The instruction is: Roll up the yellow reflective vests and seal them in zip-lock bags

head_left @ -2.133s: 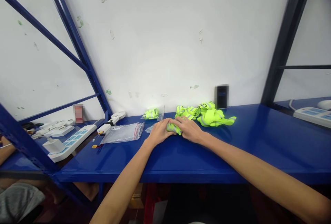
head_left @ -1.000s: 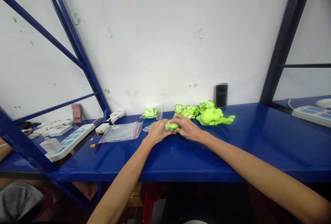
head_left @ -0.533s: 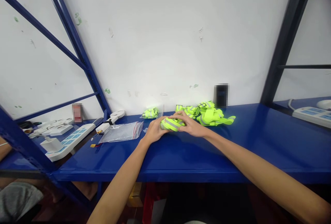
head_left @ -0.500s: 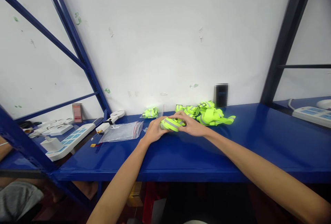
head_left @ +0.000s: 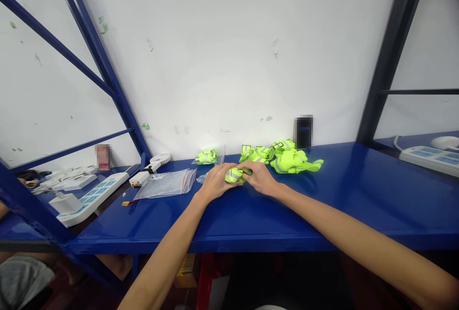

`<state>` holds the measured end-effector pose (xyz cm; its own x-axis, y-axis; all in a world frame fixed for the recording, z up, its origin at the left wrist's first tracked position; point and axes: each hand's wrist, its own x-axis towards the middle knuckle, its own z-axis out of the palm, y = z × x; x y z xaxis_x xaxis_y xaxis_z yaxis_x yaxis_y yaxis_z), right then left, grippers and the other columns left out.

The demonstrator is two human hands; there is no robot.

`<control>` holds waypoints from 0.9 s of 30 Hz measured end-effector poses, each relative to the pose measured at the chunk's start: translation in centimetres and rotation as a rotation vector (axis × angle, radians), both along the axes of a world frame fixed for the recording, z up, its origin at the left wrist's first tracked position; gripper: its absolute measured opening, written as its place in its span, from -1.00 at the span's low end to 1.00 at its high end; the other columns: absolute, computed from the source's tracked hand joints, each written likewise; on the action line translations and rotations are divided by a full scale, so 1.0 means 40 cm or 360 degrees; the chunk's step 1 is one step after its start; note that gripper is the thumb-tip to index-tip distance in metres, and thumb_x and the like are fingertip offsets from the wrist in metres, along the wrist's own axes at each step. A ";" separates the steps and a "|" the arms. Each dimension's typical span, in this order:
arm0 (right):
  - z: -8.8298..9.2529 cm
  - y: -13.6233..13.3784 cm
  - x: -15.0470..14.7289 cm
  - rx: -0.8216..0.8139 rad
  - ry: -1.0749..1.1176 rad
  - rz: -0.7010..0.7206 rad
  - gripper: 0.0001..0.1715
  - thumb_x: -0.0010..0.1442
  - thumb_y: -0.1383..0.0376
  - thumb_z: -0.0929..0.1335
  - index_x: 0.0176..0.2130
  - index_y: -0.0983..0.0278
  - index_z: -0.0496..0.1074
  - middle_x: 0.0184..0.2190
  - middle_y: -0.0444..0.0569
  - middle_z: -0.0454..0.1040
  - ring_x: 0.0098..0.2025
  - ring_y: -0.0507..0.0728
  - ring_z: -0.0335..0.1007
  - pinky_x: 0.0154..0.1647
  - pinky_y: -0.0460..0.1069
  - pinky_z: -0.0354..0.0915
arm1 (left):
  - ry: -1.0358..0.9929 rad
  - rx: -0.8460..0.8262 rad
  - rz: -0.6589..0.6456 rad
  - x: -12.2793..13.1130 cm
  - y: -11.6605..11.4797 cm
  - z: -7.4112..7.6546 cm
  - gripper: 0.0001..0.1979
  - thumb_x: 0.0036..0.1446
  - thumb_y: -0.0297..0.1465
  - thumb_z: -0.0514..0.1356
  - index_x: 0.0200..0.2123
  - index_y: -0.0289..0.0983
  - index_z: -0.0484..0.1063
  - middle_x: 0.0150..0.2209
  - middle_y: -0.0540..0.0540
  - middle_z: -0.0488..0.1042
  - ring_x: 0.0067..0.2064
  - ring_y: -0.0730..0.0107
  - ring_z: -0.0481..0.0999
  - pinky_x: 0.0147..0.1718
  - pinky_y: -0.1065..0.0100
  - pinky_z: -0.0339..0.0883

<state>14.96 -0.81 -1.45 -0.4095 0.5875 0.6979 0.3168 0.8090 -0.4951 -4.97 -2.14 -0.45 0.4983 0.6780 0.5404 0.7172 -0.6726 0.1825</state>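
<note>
Between my two hands is a folded bundle of neon-yellow reflective strap [head_left: 234, 175] with grey stripes, low over the blue table [head_left: 272, 219]. My left hand [head_left: 217, 182] is wrapped round its left side. The fingers of my right hand [head_left: 258, 176] close on its right end, hiding part of it. Behind my right hand lies a loose heap of the same reflective straps [head_left: 292, 159] with buckles. A packed neon bundle [head_left: 207, 157] in a clear bag rests near the wall, beyond my left hand.
Left of my hands lie clear zip bags [head_left: 163, 185], a small white fan [head_left: 159, 159] and a cable with a yellow connector [head_left: 126, 203]. A power strip [head_left: 96, 197] is past the blue frame post. A blurred dark box [head_left: 303, 132] leans on the wall; another power strip [head_left: 433, 157] is at right.
My right hand's fingers have closed in over the bundle's right end, so less of the strap shows. My left hand still holds it. The whole view has shifted slightly.
</note>
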 end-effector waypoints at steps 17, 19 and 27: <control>0.019 -0.098 -0.007 0.0075 -0.0292 0.0012 -0.59 0.04 0.42 0.30 -0.07 0.30 0.40 -0.07 0.09 0.49 -0.09 0.23 0.42 -0.05 0.09 0.32 | 0.0029 0.0105 -0.0036 0.016 -0.005 0.007 -0.60 0.18 -0.22 0.18 0.06 -0.19 0.32 0.02 -0.14 0.48 0.06 0.17 0.44 0.06 0.20 0.25; 0.016 -0.097 -0.007 0.0063 -0.0456 0.0050 -0.63 0.01 0.40 0.32 -0.12 0.32 0.37 -0.16 0.11 0.48 -0.16 0.23 0.40 -0.12 0.10 0.33 | 0.0173 0.0117 -0.0018 0.026 -0.008 0.012 -0.65 0.19 -0.31 0.15 0.05 -0.18 0.34 0.02 -0.13 0.48 0.08 0.15 0.42 0.07 0.16 0.22; 0.006 -0.054 0.002 -0.0223 -0.0420 0.0167 -0.85 0.01 0.31 0.37 -0.38 0.28 0.30 -0.40 -0.08 0.36 -0.38 0.09 0.24 -0.29 0.01 0.25 | 0.0357 0.0046 0.0146 0.084 -0.015 0.000 -0.67 0.16 -0.35 0.12 0.01 -0.18 0.40 -0.06 -0.16 0.49 0.01 0.10 0.41 0.03 0.11 0.22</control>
